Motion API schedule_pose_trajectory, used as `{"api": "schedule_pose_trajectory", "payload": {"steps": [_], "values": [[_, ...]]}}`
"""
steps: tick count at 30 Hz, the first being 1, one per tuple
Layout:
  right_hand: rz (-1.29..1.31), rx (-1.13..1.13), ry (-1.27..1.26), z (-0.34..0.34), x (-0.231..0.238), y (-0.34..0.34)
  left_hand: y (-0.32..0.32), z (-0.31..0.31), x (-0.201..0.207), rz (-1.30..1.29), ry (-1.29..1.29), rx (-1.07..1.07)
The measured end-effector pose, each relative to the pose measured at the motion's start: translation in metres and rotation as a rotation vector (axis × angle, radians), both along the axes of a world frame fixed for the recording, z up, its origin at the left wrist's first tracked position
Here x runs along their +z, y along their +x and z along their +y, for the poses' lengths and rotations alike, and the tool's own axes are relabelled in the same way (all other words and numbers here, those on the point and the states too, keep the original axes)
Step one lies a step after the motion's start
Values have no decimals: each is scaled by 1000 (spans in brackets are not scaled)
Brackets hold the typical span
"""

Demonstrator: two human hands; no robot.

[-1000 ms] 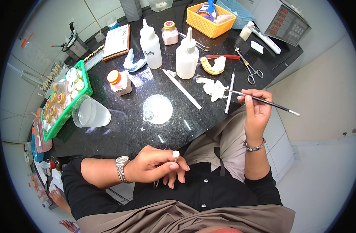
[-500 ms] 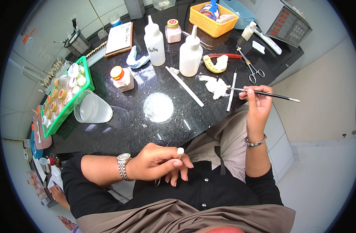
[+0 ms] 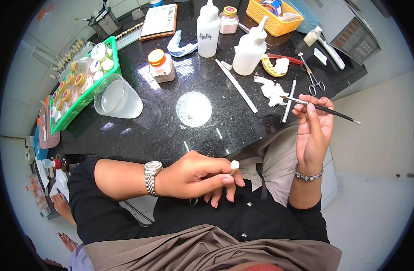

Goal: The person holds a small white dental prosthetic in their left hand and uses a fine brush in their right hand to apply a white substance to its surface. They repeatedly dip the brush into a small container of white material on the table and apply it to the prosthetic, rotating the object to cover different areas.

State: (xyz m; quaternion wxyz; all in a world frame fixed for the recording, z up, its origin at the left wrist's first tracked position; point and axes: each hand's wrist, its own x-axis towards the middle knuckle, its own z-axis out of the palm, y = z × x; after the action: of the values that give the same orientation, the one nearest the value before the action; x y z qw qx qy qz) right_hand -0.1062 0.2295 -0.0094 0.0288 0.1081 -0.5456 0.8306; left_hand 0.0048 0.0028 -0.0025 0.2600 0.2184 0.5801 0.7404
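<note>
Both occupied: pinching white piece (image 3: 234,165) in left hand (image 3: 193,176), brush (image 3: 341,115) in right hand (image 3: 313,135) by tissue (image 3: 272,91); likely wiping, next needing steadiness.

Glossy black speckled stone worktop (image 3: 157,135) reflects white light; pale tiled wall (image 3: 17,106) borders left; whitish tiled floor (image 3: 330,183) shows right.

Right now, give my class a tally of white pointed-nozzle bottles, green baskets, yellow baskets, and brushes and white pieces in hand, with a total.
White pointed-nozzle bottles: 2
Green baskets: 1
Yellow baskets: 1
Brushes (right hand): 1
White pieces (left hand): 1
Total: 6
</note>
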Motion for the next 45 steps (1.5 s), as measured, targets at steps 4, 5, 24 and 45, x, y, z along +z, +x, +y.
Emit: {"api": "schedule_pose_trajectory", "payload": {"steps": [4, 5, 24, 45], "values": [[112, -126, 139, -1, -11, -14, 0, 0, 0, -2, -7, -12], [131, -162, 175, 1, -16, -19, 0, 0, 1, 1, -7, -13], [78, -262, 115, 12, -29, -30, 2, 0, -1, -76, -2, 52], [204, -187, 98, 5, -46, -60, -4, -2, -12, -129, 56, -40]]}}
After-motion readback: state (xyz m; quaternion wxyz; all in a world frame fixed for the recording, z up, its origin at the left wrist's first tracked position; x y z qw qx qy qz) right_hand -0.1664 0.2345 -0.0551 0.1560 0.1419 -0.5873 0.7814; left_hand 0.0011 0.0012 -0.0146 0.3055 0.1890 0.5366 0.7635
